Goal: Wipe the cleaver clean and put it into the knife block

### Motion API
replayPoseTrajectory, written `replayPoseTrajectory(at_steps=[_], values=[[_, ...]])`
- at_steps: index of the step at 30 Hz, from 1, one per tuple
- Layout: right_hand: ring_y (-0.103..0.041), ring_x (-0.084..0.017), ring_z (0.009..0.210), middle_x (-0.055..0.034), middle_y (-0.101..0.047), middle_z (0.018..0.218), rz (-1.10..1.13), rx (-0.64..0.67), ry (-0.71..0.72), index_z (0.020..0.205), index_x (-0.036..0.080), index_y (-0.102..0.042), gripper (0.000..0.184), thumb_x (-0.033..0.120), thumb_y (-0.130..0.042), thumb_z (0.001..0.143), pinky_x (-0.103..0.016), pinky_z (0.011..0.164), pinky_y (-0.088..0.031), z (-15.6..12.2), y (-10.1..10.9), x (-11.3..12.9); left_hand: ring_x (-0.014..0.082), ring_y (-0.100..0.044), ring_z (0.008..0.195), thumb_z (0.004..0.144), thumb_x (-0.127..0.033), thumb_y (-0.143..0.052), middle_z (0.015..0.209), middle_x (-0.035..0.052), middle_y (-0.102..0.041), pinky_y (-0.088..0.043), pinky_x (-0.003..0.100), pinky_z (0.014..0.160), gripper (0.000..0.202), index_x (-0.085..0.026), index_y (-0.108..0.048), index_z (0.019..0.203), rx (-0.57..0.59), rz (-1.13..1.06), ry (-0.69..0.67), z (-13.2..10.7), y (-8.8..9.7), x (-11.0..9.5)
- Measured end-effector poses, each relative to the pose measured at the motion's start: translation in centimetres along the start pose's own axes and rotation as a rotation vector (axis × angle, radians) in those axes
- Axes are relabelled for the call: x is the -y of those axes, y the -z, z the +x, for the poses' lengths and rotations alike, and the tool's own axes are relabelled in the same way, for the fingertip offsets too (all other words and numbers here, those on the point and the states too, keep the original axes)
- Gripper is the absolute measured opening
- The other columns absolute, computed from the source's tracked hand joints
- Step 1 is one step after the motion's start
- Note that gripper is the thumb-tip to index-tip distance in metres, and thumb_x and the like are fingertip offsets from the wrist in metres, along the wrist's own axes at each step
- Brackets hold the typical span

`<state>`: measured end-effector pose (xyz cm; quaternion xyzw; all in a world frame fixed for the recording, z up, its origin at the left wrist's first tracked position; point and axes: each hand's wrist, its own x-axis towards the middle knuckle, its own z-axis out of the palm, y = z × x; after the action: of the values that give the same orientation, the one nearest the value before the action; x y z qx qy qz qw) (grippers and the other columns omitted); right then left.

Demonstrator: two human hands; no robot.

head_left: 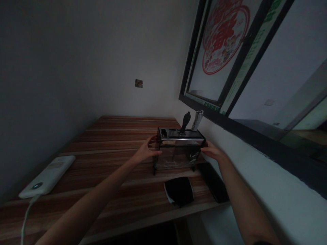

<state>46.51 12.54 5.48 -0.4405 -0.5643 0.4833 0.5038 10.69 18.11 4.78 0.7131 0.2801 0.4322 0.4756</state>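
Note:
Between my two hands is a knife block with clear sides, a dark slotted top and small dark feet. A black handle sticks up from its top, and beside it rises a handle in a pale printed wrapping. My left hand grips the block's left end, thumb on the near side. At the right end, my right hand is closed on the block, its fingers partly hidden behind the corner. The block stands upright at the table's right side; whether its feet touch the wood I cannot tell.
On the striped wooden table lie a folded black cloth and a long flat black object near the front edge. A white power bank with a cable lies at left. Wall and window frame border the right.

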Motion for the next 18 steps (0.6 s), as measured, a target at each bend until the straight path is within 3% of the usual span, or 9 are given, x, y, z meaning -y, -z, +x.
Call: replayPoseTrajectory(at_steps=[12,18], values=[[-0.058,-0.025,0.106,-0.0028,-0.066,0.110,0.018,-0.068,0.013,0.101,0.026,-0.062,0.051,0.031,-0.079,0.053,-0.040,0.095,-0.041,-1.0,-0.6,-0.7,0.0260,-0.043,0.123,0.059,-0.030,-0.076,0.133,0.0142,-0.047,-0.033,0.043,0.102,0.079,-0.019,-0.040,0.128,0.006,-0.071,-0.050,-0.4,-0.5,0.3],[-0.060,-0.024,0.101,-0.0015,-0.068,0.104,0.024,-0.102,0.020,0.097,0.027,-0.064,0.047,0.033,-0.079,0.053,-0.039,0.093,-0.042,-1.1,-0.6,-1.1,0.0269,-0.043,0.123,0.058,-0.029,-0.077,0.134,0.0153,-0.045,-0.034,0.044,0.102,0.080,-0.019,-0.040,0.128,0.012,-0.065,-0.032,-0.4,-0.6,0.2]])
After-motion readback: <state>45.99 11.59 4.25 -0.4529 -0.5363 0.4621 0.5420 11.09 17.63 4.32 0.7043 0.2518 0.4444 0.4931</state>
